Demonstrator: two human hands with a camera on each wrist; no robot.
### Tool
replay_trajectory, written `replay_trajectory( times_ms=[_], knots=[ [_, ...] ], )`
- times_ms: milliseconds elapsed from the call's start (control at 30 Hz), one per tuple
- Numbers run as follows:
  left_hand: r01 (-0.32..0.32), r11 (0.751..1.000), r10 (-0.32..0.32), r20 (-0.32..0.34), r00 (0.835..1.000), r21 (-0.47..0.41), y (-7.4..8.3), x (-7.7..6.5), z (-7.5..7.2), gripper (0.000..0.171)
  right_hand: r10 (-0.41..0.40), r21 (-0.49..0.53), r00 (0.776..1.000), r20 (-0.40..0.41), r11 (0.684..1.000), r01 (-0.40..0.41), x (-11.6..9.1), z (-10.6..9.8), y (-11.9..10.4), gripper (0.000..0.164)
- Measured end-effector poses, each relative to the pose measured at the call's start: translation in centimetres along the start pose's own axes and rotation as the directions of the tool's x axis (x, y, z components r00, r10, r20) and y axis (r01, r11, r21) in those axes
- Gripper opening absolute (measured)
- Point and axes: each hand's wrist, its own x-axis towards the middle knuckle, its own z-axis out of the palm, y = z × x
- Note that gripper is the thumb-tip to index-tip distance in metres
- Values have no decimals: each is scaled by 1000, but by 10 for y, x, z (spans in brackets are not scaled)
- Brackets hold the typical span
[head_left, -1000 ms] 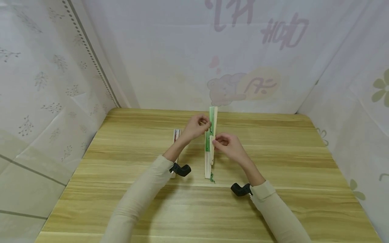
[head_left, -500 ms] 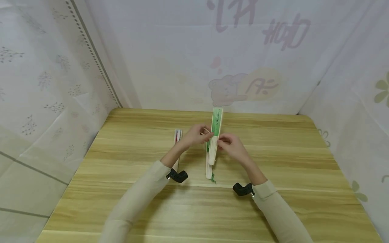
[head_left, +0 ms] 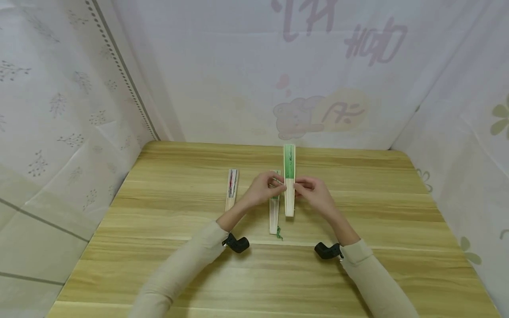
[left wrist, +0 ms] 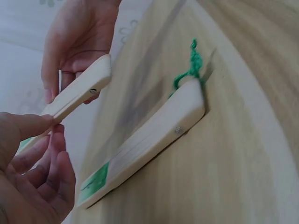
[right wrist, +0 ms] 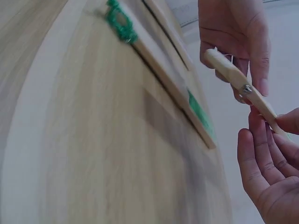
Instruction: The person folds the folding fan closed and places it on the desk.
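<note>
A folded green fan [head_left: 290, 194] with pale ribs is held up off the table between both hands. My left hand [head_left: 262, 190] pinches its left edge with thumb and fingers, and my right hand [head_left: 316, 193] pinches the right edge. In the left wrist view the held fan's [left wrist: 79, 93] rib end shows a metal rivet. A second folded green fan [head_left: 274, 214] lies on the table just left of it, partly behind my left hand, with a green cord [left wrist: 193, 65] at its rib end. Further left lies a folded fan with a grey and red pattern [head_left: 232, 187], its lower end hidden by my left forearm.
The wood-grain table [head_left: 358, 212] reaches back to a pale printed cloth wall [head_left: 222, 79]. Cloth also hangs on the left and right sides. A black camera mount sits on each wrist, the left mount [head_left: 237, 244] and the right mount [head_left: 328, 251].
The held fan has moved right, away from above the lying green fan, and turned so its broad green face shows. Both hands have shifted right and slightly nearer with it.
</note>
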Motion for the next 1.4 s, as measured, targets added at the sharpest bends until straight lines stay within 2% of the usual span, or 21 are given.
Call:
replay_trajectory(
  times_ms=[200,333,500,633,967,1267,1400],
  knots=[
    [-8,1000,8,-46,999,21,-2,8,17,24,-23,-26,998,-53,999,22,-7,-13,5,23],
    [16,1000,-15,-63,998,21,-2,14,30,23,-35,-50,997,-71,998,31,-12,-22,9,23],
    [65,998,-64,-41,997,25,-1,18,45,25,-30,-102,995,-92,995,21,-21,-34,16,23],
    [81,996,-80,-24,996,31,1,19,54,24,-12,-104,996,-89,995,3,-28,-41,20,24],
    [82,992,-83,7,997,93,1,15,63,21,-11,-94,999,-50,996,6,-34,-49,30,26],
    [102,992,-105,35,994,71,4,11,64,25,-57,-72,998,27,996,59,-43,-56,33,34],
    [99,993,-103,56,993,64,4,11,65,26,-53,-69,997,63,996,58,-45,-61,35,35]
  ],
)
